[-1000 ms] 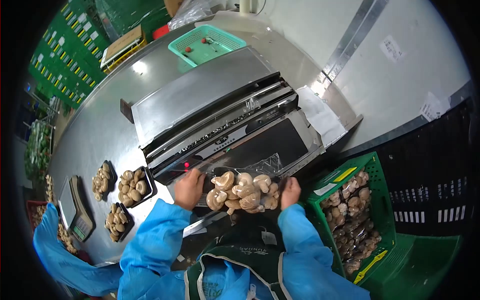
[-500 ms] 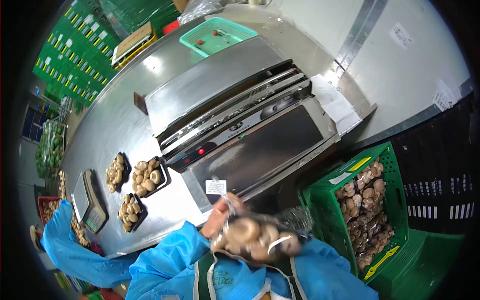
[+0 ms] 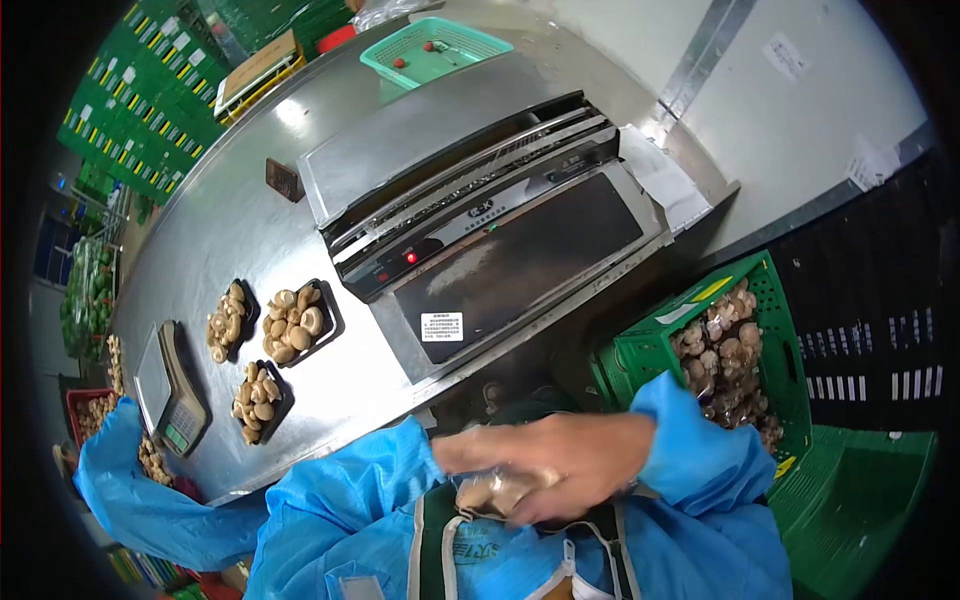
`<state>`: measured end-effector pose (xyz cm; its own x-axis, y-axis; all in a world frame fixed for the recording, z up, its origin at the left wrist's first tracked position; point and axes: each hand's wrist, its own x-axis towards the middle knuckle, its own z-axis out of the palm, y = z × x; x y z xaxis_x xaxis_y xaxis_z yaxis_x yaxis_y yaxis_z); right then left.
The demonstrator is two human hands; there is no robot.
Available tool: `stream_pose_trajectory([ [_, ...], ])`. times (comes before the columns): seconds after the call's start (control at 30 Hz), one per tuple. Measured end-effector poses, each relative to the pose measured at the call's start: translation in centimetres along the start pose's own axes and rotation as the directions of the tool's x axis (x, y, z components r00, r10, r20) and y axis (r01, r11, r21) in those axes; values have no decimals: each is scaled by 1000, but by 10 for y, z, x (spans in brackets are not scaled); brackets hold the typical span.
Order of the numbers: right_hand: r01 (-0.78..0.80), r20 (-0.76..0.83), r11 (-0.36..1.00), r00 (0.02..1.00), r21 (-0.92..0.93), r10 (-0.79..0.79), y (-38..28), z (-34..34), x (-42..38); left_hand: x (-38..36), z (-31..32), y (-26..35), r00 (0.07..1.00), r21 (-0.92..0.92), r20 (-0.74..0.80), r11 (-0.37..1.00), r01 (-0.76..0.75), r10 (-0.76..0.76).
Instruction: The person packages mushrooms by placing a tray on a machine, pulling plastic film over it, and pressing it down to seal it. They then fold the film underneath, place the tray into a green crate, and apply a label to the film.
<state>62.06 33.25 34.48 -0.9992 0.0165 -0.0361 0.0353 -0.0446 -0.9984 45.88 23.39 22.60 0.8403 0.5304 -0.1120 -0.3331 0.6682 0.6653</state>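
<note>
A film-wrapped tray of mushrooms (image 3: pixel 490 492) is held close against my apron, partly covered by my right hand. My right hand (image 3: pixel 575 455) reaches in from the right and lies across the top of the pack, its fingers curled over the film and somewhat blurred. My left sleeve comes up to the pack from the left, but the left hand itself is hidden behind the pack and my right hand. Just beyond is the wrapping machine (image 3: pixel 520 265) with a red light lit. To its left, black trays of mushrooms (image 3: pixel 295 325) lie on the steel table (image 3: pixel 370 375).
A green crate (image 3: pixel 640 365) of wrapped mushrooms stands at the right. A digital scale (image 3: pixel 180 400) is at the table's left, near another person's blue sleeve (image 3: pixel 150 500). A mint-green basket (image 3: pixel 490 42) sits at the back. Stacked green crates (image 3: pixel 150 95) rise at the far left.
My right hand has come in over the wrapped pack. My left hand, which showed at the pack's film before, is now hidden. The pack sits nearer my chest, and the view has shifted slightly.
</note>
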Motion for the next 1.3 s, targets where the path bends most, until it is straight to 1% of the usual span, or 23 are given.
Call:
stream_pose_trajectory([
  [0.1, 25, -57, 1000, 998, -3, -25, 9, -3, -21, 6, 10, 10, 997, -262, -49, 963, -62, 51],
  [0.13, -129, -57, 988, 989, 90, 134, 31, 4, -45, 2, 23, 10, 990, -680, -57, 721, -135, 132],
  [0.2, -267, -129, 955, 951, 125, 283, 47, 15, -78, -18, 6, -23, 965, -453, -214, 860, -234, 151],
  [0.27, -52, -394, 985, 912, 165, 114, 95, 43, -109, -29, -16, -43, 890, -604, -392, 795, -57, -234],
  [0.33, 131, -557, 832, 797, 538, 235, 111, 69, -122, -21, -12, -36, 836, -507, -531, 843, -181, -139],
  [0.4, 104, -627, 744, 622, 660, 469, 167, 95, -128, -7, -3, -21, 775, -331, -631, 892, -308, 34],
  [0.43, 102, -578, 643, 559, 759, 595, 159, 88, -127, 7, 0, -16, 765, -266, -639, 908, -323, 85],
  [0.47, 546, -622, 319, 569, 775, 538, 146, 91, -119, 23, 5, -11, 753, -188, -641, 920, -343, 150],
  [0.53, 726, -656, -16, 631, 688, 415, 178, 90, -126, 63, 17, -2, 745, -57, -613, 925, -374, 264],
  [0.57, 745, -675, -19, 614, 667, 410, 182, 93, -135, 86, 22, 1, 749, -1, -584, 923, -386, 313],
  [0.63, 897, -846, 124, 344, 425, 407, 143, 75, -162, 139, 32, 8, 760, 100, -507, 904, -416, 406],
  [0.67, 878, -888, 332, 191, 345, 419, 139, 69, -183, 171, 37, 12, 766, 99, -484, 896, -432, 423],
  [0.73, 746, -937, 594, 115, 300, 329, 134, 69, -251, 239, 48, 23, 817, -95, -524, 937, -336, 240],
  [0.8, 823, -983, 549, 59, 148, 176, 142, 76, -309, 303, 51, 15, 891, 21, -393, 970, -240, 229],
  [0.9, 470, -892, 876, -343, 107, 294, 151, 80, -350, 395, 83, -13, 972, 88, -215, 993, -74, 92],
  [0.93, 419, -785, 901, -519, 111, 338, 171, 83, -359, 423, 85, -30, 989, 135, -144, 991, -10, 29],
  [1.0, 649, -695, 760, -567, -46, 442, 226, 90, -394, 477, 74, -74, 970, 181, -153, 960, 215, -189],
  [1.07, 665, -584, 744, -630, -65, 512, 237, 89, -427, 513, 57, -122, 976, 804, -6, 581, -126, 220],
  [1.1, 608, -552, 791, -683, -69, 477, 277, 92, -447, 521, 37, -134, 961, 966, 163, 160, -201, 223],
  [1.13, 611, -556, 790, -677, -58, 482, 292, 87, -460, 519, 34, -133, 988, 966, 143, -224, -126, 63],
  [1.2, 567, -370, 817, -739, 110, 563, 318, 78, -478, 521, 3, -144, 986, 872, 117, -463, -160, -122],
  [1.27, 553, -460, 829, -717, 82, 524, 374, 69, -493, 521, -18, -142, 981, 854, 105, -490, -174, -166],
  [1.3, 416, -446, 885, -765, 209, 465, 408, 62, -500, 521, -23, -143, 972, 834, 101, -514, -199, -212],
])
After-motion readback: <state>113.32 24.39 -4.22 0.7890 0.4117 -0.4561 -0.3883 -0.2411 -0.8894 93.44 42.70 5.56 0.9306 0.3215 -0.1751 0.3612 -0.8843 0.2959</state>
